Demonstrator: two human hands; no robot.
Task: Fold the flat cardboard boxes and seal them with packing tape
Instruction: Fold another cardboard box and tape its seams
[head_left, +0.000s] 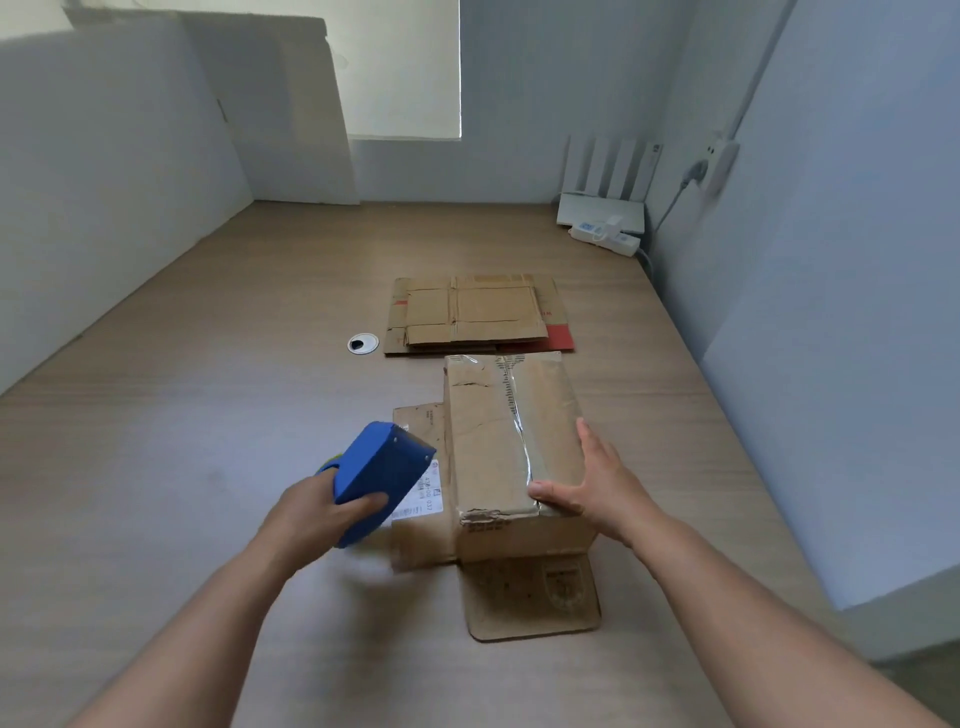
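Observation:
A folded brown cardboard box (498, 447) stands in the middle of the wooden table (208, 415), with a strip of clear tape running along its top seam. Its lower flaps lie spread flat on the table to the left and toward me. My right hand (597, 483) rests on the box's near right corner, fingers straight along the side and thumb on top. My left hand (322, 512) grips a blue tape dispenser (382, 475), held just left of the box above the left flap. A stack of flat cardboard boxes (475, 314) lies behind the box.
A round cable grommet (363, 343) sits in the table left of the flat stack. A white router (602, 205) and a power strip (605, 236) stand in the far right corner. White walls close in on the left, back and right.

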